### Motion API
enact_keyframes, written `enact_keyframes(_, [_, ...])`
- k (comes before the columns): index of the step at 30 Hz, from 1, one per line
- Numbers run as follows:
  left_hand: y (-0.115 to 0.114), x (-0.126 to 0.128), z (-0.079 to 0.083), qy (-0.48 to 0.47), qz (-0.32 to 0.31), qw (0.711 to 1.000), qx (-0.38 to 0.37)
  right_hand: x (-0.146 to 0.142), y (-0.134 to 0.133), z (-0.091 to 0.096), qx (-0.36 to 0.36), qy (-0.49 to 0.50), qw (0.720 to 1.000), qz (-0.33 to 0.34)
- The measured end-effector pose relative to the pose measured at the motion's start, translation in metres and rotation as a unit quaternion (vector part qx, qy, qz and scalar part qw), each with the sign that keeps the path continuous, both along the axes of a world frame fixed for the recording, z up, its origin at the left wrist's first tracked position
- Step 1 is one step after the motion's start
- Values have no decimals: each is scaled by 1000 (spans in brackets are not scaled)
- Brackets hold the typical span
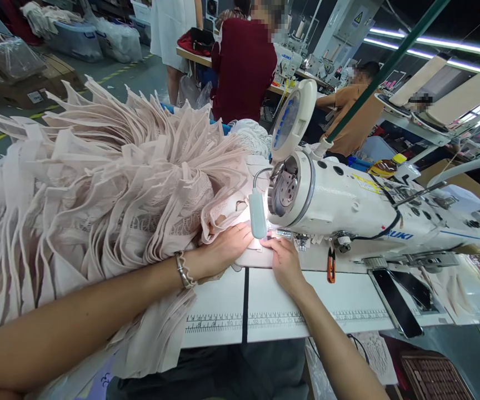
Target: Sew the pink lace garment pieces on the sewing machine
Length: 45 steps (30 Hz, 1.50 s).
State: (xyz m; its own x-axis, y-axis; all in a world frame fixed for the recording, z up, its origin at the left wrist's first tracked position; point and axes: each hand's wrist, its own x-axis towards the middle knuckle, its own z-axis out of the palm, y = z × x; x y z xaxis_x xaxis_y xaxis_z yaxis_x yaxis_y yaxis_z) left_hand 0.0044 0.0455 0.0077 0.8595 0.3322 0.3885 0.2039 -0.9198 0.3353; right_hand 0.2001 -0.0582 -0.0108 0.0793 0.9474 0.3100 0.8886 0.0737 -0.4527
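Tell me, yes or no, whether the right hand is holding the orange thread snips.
No, the orange thread snips are clearly apart from the right hand, near the sewing machine.

Two hands of yours in play, one left hand point(231, 244) and one right hand point(285, 262); one white sewing machine point(335, 194) near you, one orange-handled snips point(331, 266), two phones point(396, 303) to the right!

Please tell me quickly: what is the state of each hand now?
Left hand: on the pale fabric; grip cannot be told.
Right hand: beside the sewing machine's lit end; grip cannot be told.
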Motion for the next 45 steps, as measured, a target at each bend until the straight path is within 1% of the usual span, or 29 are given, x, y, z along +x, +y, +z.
enact_keyframes(5, [1, 0, 2, 33, -24, 998, 52, 0, 0, 0, 16, -52, 998, 34])
enact_keyframes(7, [-2, -1, 4, 38, -27, 998, 48, 1, 0, -1, 24, -70, 996, 46])
enact_keyframes(9, [-5, -1, 9, 24, -19, 999, 12, 1, -1, -1, 30, -86, 994, 55])
enact_keyframes(11, [-9, -1, 15, -31, 22, 996, -87, 2, -2, -2, 35, -96, 993, 57])
enact_keyframes(12, [-11, -2, 20, -64, 53, 987, -140, 2, -2, -2, 39, -99, 993, 57])
enact_keyframes(13, [-13, -2, 25, -97, 85, 972, -198, 2, -2, -2, 43, -100, 992, 57])
enact_keyframes(14, [-14, -3, 31, -127, 107, 950, -264, 1, -2, -2, 46, -101, 992, 56])
enact_keyframes(15, [-15, -4, 37, -148, 109, 923, -337, 1, -2, -2, 50, -102, 992, 56])
enact_keyframes(16, [-16, -5, 43, -158, 90, 893, -411, 1, -2, -2, 54, -102, 992, 58])
enact_keyframes(18, [-16, -6, 54, -161, 25, 823, -545, 1, -1, -2, 60, -100, 991, 66])
enact_keyframes(19, [-15, -6, 58, -162, 0, 791, -590, 1, -1, -3, 64, -98, 991, 70])
enact_keyframes(20, [-14, -6, 62, -163, -9, 773, -613, 1, -1, -3, 69, -96, 990, 73])
enact_keyframes(21, [-13, -6, 64, -168, -5, 761, -627, 1, 0, -4, 72, -94, 990, 75])
enact_keyframes(24, [-9, -5, 69, -198, 26, 729, -654, 2, 0, -7, 75, -92, 990, 70])
enact_keyframes(26, [-7, -5, 71, -211, 34, 719, -661, 3, 0, -9, 73, -89, 991, 70])
enact_keyframes(27, [-7, -4, 72, -213, 35, 720, -660, 3, 0, -9, 75, -86, 991, 72])
enact_keyframes(29, [-8, -4, 71, -213, 34, 729, -650, 3, 0, -9, 77, -80, 991, 77])
enact_keyframes(31, [-11, -5, 66, -213, 26, 750, -626, 3, 0, -9, 74, -77, 991, 77])
enact_keyframes(32, [-13, -6, 61, -214, 23, 772, -599, 4, 0, -8, 70, -77, 992, 75])
enact_keyframes(33, [-14, -7, 54, -210, 21, 808, -550, 4, -1, -8, 67, -78, 992, 72])
enact_keyframes(34, [-16, -8, 46, -200, 22, 855, -478, 4, -1, -8, 65, -79, 992, 68])
enact_keyframes(35, [-17, -9, 38, -183, 27, 906, -380, 4, -1, -8, 63, -82, 992, 65])
enact_keyframes(36, [-18, -10, 29, -150, 30, 952, -267, 4, -1, -7, 63, -86, 992, 66])
enact_keyframes(37, [-19, -11, 22, -109, 31, 981, -156, 4, -1, -7, 64, -91, 991, 68])
enact_keyframes(38, [-19, -11, 16, -61, 29, 996, -60, 4, -1, -7, 66, -96, 991, 70])
enact_keyframes(39, [-19, -11, 12, -12, 25, 1000, 13, 4, -1, -6, 70, -102, 990, 72])
enact_keyframes(41, [-17, -11, 9, 65, 13, 993, 103, 3, -2, -5, 84, -114, 987, 79])
enact_keyframes(43, [-14, -9, 11, 97, 4, 984, 147, 2, -3, -2, 103, -124, 983, 86])
enact_keyframes(45, [-11, -6, 13, 101, -5, 981, 163, 1, -4, 2, 118, -128, 981, 89])
